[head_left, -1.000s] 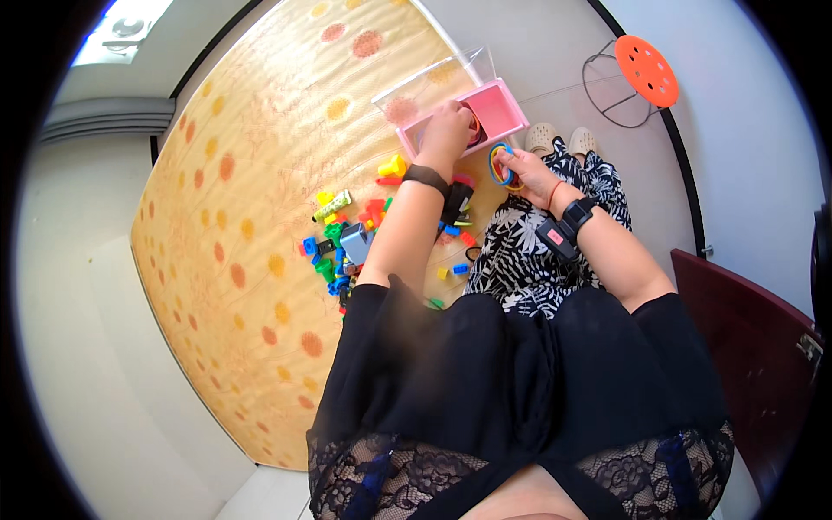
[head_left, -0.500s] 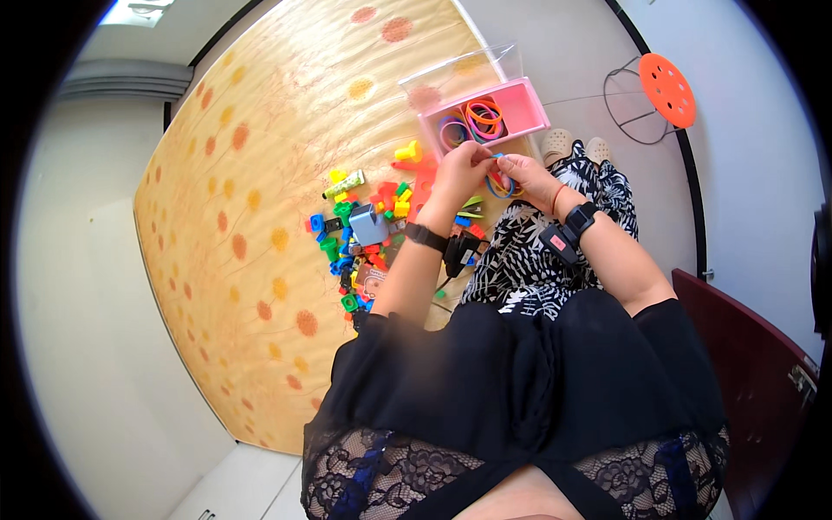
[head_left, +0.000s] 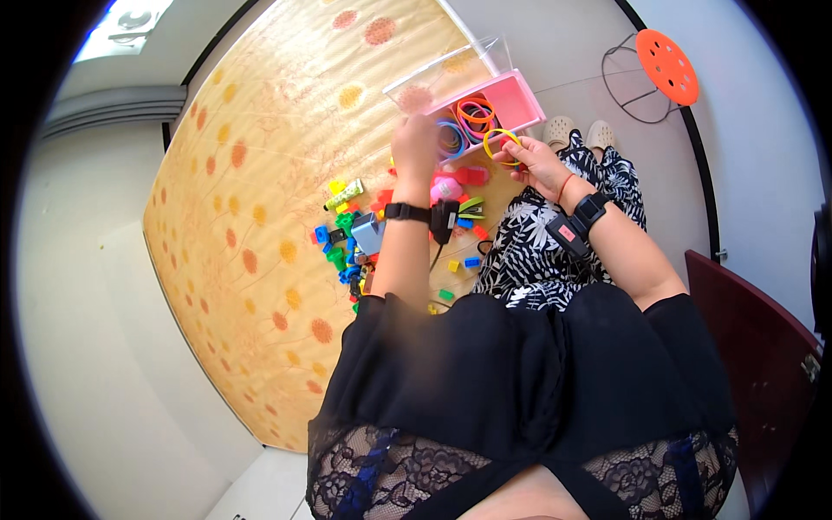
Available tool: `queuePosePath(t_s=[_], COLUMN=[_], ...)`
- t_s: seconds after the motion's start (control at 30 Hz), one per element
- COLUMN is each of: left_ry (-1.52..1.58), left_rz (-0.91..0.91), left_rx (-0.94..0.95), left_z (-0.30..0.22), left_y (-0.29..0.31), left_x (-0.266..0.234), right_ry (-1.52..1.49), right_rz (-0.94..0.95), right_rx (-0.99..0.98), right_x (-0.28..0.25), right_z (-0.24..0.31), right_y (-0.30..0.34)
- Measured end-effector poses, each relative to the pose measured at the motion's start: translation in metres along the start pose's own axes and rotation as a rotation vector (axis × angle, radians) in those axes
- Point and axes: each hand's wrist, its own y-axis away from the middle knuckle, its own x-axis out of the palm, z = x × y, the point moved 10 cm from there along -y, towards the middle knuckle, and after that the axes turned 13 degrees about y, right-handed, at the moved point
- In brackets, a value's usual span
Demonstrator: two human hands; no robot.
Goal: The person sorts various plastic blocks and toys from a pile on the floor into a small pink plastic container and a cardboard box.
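- The pink box (head_left: 511, 100), its clear lid (head_left: 442, 74) tipped up behind it, sits on the straw mat (head_left: 260, 199) with bare mat beyond it.
- Her right hand (head_left: 539, 165) pinches a yellow ring (head_left: 501, 146) at the box's near edge; the ring stands roughly on edge, facing the box.
- Her left hand (head_left: 416, 143) hovers just left of the box, blurred; I cannot tell its grip.
- Loose toy blocks (head_left: 364, 234) crowd the mat nearer her than the box.
- More coloured rings (head_left: 472, 113) lie flat inside the box.

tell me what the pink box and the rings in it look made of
The pink rectangular box looks like smooth, glossy plastic with a clear see-through lid. The thin coloured rings look like plastic or rubber; which one cannot be told.
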Motion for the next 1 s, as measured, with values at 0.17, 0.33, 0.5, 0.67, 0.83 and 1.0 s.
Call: queuePosePath(t_s=[0.17, 0.33, 0.5, 0.67, 0.83, 1.0], left_ry=[0.013, -0.055, -0.290, -0.520, -0.137, 0.144], left_rz=[-0.002, 0.222, 0.288, 0.247, 0.271, 0.253], left_rx=[0.134, 0.077, -0.020, -0.011, 0.083, -0.015], left_z=[-0.007, 0.011, 0.040, 0.065, 0.023, 0.036], left_y=[0.002, 0.007, -0.010, -0.003, -0.004, 0.005], left_x=[0.007, 0.046, 0.068, 0.085, 0.057, 0.040], right_ry=[0.070, 0.082, -0.011, -0.061, -0.084, -0.126], right_rz=[0.068, 0.141, 0.131, 0.150, 0.133, 0.130], right_rx=[0.100, 0.125, 0.148, 0.124, 0.087, 0.102], right_x=[0.001, 0.008, -0.001, 0.006, 0.001, 0.007], right_z=[-0.024, -0.031, -0.041, -0.035, -0.025, -0.018], right_y=[-0.004, -0.008, -0.009, -0.009, -0.002, 0.003])
